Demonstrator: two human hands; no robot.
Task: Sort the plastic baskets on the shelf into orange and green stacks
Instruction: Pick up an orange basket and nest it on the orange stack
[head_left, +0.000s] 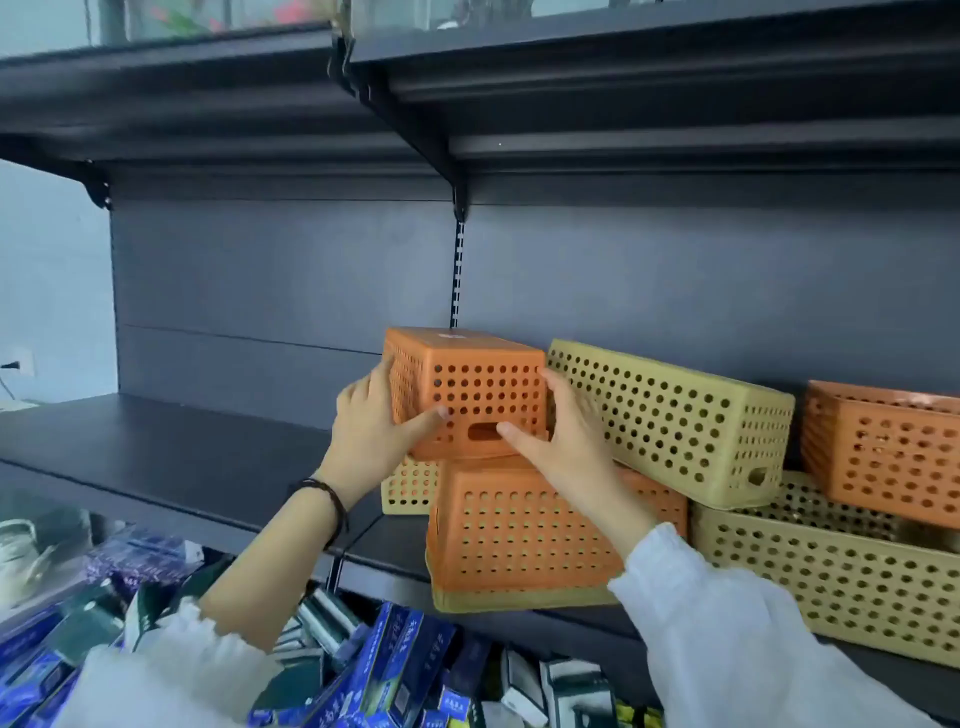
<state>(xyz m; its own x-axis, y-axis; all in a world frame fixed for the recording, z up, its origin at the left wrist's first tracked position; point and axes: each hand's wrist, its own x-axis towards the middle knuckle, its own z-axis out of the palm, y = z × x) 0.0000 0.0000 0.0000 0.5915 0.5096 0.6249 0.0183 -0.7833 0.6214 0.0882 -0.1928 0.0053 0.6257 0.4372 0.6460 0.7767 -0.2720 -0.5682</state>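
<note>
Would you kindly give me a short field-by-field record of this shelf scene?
Held item: upturned orange basket
Left hand: grips its left side
Right hand: grips its right side
Beneath: second orange basket, also upturned
Beside, right: tilted green basket
Far right: third orange basket on a low green basket
Surface: dark shelf

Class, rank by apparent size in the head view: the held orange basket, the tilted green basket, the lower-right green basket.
1. lower-right green basket, partly cut off by the frame
2. tilted green basket
3. held orange basket
</note>
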